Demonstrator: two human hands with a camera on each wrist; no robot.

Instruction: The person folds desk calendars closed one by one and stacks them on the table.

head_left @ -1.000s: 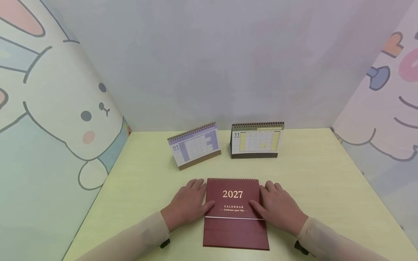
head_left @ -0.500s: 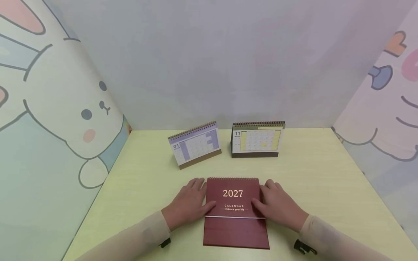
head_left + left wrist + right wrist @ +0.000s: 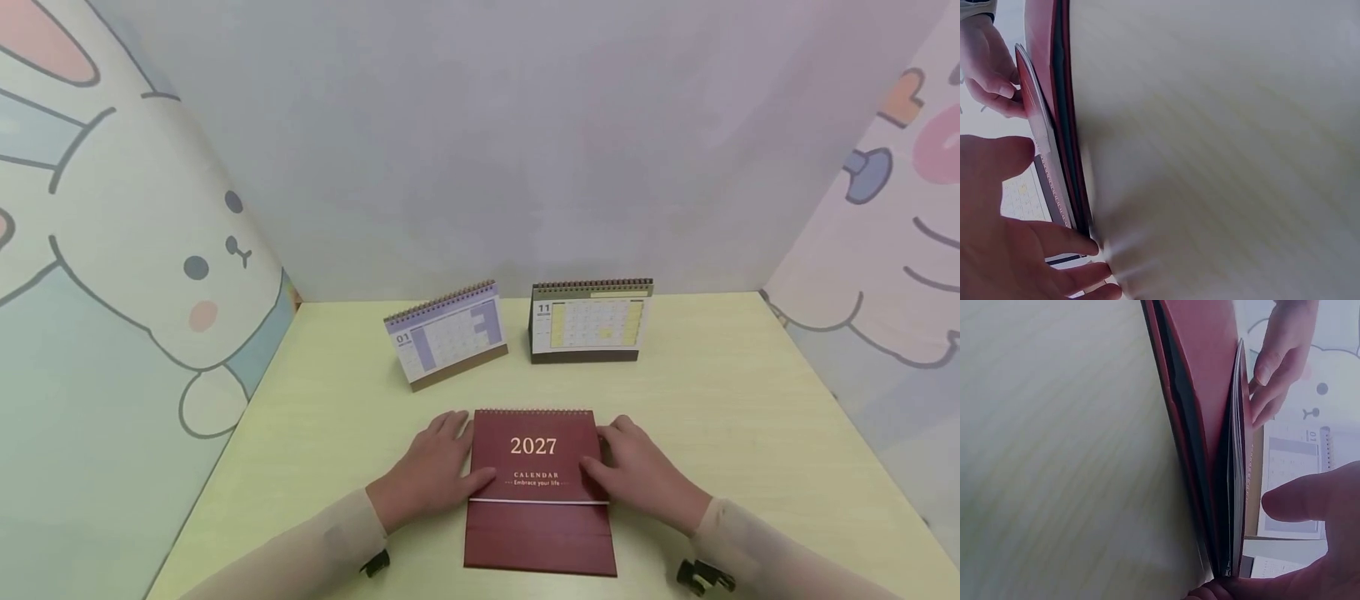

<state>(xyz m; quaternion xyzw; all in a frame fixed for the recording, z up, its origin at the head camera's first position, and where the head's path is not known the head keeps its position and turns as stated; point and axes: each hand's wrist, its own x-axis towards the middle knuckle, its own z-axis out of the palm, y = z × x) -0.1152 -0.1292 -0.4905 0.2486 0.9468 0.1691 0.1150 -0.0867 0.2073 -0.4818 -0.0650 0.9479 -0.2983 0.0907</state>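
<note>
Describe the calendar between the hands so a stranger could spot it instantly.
On the pale table, look between the left hand and right hand. There lies the maroon calendar. Unlike the purple calendar and yellow calendar standing behind, it shows a big "2027" instead of a month grid.

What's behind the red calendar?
Beyond the red calendar: a purple calendar and a yellow calendar, standing on the table, then the wall.

Covered: the table directly under the red one, and the strips right behind the standing two.
</note>
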